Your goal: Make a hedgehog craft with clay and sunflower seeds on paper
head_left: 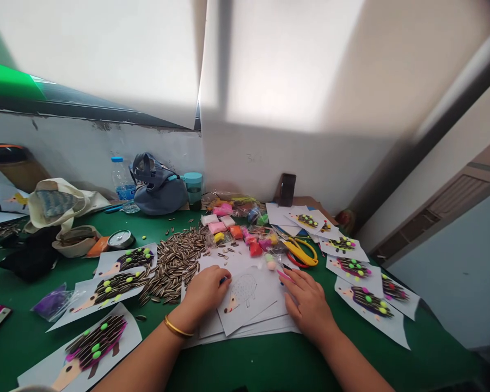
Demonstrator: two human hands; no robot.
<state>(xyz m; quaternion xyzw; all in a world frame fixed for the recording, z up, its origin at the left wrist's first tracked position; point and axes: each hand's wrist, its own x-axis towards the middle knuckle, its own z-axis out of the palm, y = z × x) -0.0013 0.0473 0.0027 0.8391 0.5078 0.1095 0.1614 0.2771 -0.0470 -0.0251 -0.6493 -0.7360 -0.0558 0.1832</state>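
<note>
A sheet with a hedgehog drawing [244, 288] lies on a stack of white paper [261, 329] in front of me. The drawn body is outlined and dotted, and the face is peach coloured. My left hand [206, 291] rests at the sheet's left edge, fingers curled around a small dark blue thing that I cannot make out. On the right side of the paper lies my right hand [308, 302], its fingers stretched out. A slim pink thing and a dark tip show by its fingertips; whether they are gripped is unclear. Sunflower seeds [177, 261] are heaped beside my left hand.
Finished seed hedgehog pictures [365, 302] lie at right, with more [96, 348] at left. Bagged coloured clay [237, 233] and yellow-handled scissors [302, 251] are beyond the paper. Behind stand a phone [287, 189], a cup [194, 190], a blue bag [159, 188] and a bottle [122, 179].
</note>
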